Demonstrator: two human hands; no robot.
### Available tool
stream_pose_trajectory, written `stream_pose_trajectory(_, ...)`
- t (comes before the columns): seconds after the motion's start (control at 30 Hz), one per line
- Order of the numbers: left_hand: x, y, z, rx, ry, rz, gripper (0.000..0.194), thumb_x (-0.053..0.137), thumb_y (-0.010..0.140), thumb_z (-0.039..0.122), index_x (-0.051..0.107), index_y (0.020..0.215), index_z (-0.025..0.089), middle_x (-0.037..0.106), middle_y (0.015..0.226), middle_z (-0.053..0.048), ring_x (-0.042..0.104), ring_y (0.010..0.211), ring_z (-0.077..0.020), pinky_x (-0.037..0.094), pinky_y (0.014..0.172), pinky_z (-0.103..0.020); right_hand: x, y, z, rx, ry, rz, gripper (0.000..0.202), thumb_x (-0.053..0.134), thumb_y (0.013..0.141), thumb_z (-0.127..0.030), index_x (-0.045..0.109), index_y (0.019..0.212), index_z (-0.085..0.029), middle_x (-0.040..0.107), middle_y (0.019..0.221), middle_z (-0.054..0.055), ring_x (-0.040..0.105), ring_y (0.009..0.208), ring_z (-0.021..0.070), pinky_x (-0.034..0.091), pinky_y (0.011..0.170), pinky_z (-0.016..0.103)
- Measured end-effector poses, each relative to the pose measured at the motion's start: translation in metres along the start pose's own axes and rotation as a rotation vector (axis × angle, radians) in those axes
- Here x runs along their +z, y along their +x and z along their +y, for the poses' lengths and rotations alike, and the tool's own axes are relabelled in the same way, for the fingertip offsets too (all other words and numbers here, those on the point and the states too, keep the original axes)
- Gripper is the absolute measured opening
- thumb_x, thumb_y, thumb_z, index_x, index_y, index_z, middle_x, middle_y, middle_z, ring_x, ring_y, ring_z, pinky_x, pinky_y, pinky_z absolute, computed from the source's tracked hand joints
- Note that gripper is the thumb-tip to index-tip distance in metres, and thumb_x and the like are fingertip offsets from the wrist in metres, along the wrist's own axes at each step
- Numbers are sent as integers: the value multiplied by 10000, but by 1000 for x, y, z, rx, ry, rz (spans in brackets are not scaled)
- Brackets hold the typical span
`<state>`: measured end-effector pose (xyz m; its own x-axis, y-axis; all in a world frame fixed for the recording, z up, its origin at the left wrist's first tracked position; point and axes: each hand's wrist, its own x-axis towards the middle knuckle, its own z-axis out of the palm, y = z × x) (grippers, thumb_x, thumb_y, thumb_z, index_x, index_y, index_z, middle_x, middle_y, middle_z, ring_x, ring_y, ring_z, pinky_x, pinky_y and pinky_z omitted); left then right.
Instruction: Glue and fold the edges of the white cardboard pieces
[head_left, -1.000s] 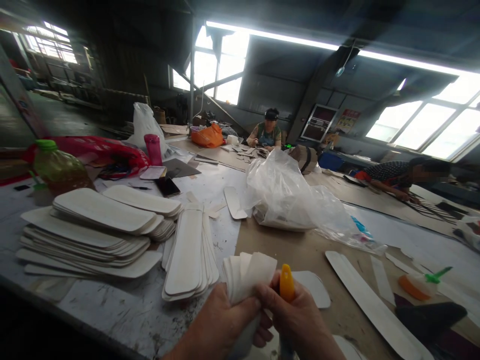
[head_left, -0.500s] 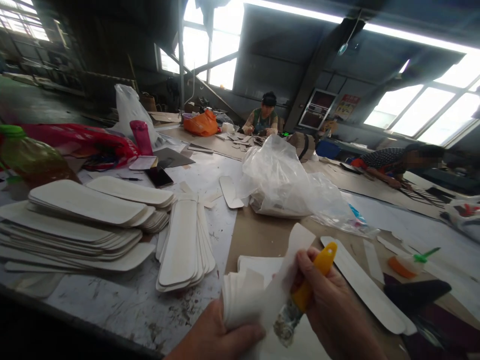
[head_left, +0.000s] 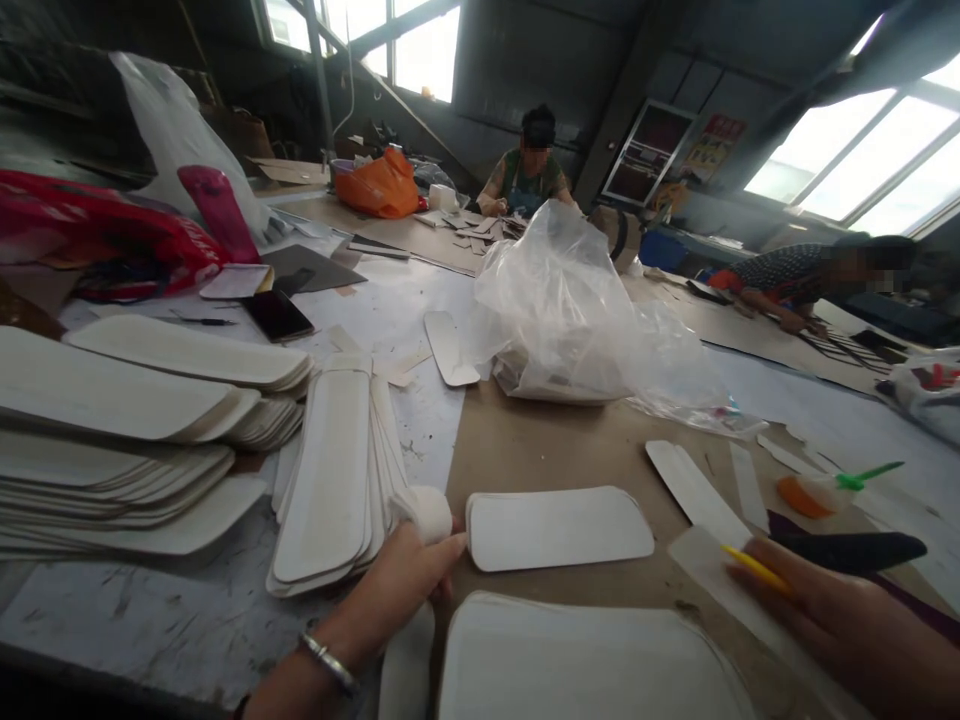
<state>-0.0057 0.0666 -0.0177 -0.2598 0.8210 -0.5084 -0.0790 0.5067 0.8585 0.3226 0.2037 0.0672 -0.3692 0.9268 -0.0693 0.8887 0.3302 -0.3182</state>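
My left hand is closed round a curled bundle of white strips. Its fingertips are beside the left end of a small stack of white rounded panels. At right, my right hand is closed on a brush with a yellow handle; the bristles are hidden. A pale strip extends from beneath that hand, and I cannot tell whether the fingers also grip it. Closer to me lies a larger white panel stack. A fanned panel pile is left of my left hand.
High stacks of white panels fill the left side. A clear plastic bag sits mid-table, with a phone farther left. A glue container with a green nozzle stands at right. Two co-workers sit beyond the table.
My hands have moved apart, left hand leftward with the strip bundle, right hand rightward with the brush. One pale strip is now apart from the bundle. The view has tilted down.
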Motion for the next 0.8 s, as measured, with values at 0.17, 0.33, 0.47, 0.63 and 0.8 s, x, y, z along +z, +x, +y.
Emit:
stream_pose_trajectory(0.17,7,14,2,-34,10,-101,363,485,632,450,515,439,143,562,472,-96,485,456,-157,368,523,-275,54,35,-93,-320,18,-480,292,367,887,-424,502,729,-219,601,649,16,536,581,149,367,561,240)
stream_pose_trajectory(0.33,8,25,3,-96,-4,-149,300,484,641,342,519,412,152,572,461,-102,489,435,-154,373,497,-261,89,67,-138,-457,-144,-577,189,476,871,-327,555,754,-201,602,658,9,527,582,132,310,527,211)
stream_pose_trajectory(0.47,7,29,5,-111,-22,-158,310,482,666,331,513,411,159,569,450,-89,503,437,-153,393,502,-253,104,85,-145,-500,-274,-611,147,511,863,-301,611,827,-200,655,723,47,594,647,171,306,531,223)
stream_pose_trajectory(0.63,6,33,10,-157,-26,-152,305,490,655,322,498,401,154,551,418,-77,497,408,-146,391,478,-246,109,94,-147,-526,-286,-626,143,509,863,-278,630,857,-201,682,771,70,637,730,212,329,562,241)
stream_pose_trajectory(0.8,7,38,7,-180,-27,-150,270,488,615,322,503,406,152,551,410,-73,498,404,-142,396,461,-237,105,94,-151,-547,-326,-629,147,499,859,-254,635,858,-200,698,800,81,656,748,234,357,565,251)
